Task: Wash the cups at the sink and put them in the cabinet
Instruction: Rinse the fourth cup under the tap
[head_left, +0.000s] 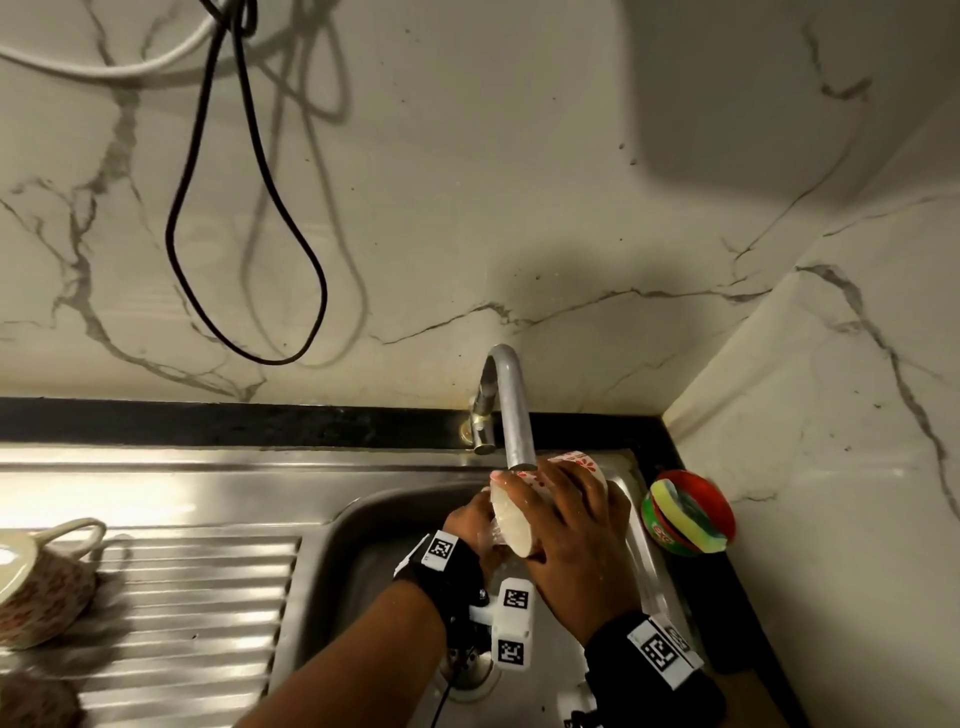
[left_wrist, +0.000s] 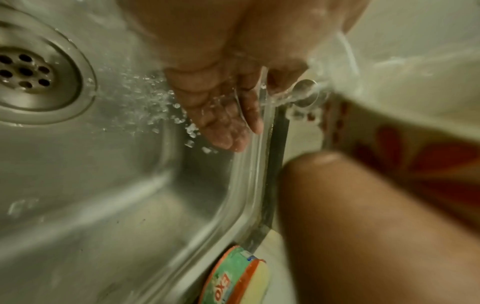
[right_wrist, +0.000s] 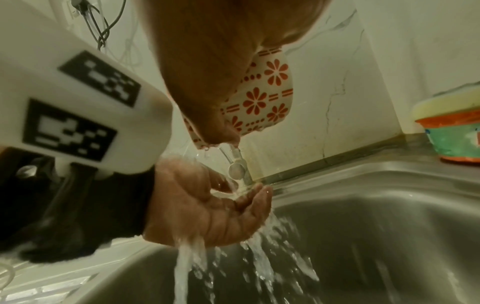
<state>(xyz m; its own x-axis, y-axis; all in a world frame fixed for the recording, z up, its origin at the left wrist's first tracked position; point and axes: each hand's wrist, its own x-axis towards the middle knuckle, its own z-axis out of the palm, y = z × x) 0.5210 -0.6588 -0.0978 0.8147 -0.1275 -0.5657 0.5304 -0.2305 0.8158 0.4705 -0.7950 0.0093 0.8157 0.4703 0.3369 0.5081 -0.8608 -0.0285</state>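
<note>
A white cup with red flowers (head_left: 514, 519) (right_wrist: 262, 98) lies on its side under the steel faucet (head_left: 511, 405), over the sink basin (head_left: 374, 519). My right hand (head_left: 576, 519) grips it from above, fingers wrapped round its wall. My left hand (head_left: 470, 519) (right_wrist: 213, 207) is just below the cup, palm up and loosely cupped, with water running over it into the basin. In the left wrist view the left hand (left_wrist: 215, 98) is wet and holds nothing, and the cup (left_wrist: 428, 148) is blurred at the right.
Two more patterned cups (head_left: 47, 587) (head_left: 31, 696) lie on the ribbed drainboard at the left. A round soap tub with a sponge (head_left: 688, 514) (right_wrist: 451, 131) stands on the counter right of the sink. The drain (left_wrist: 26, 72) is open. A black cable (head_left: 249, 208) hangs on the marble wall.
</note>
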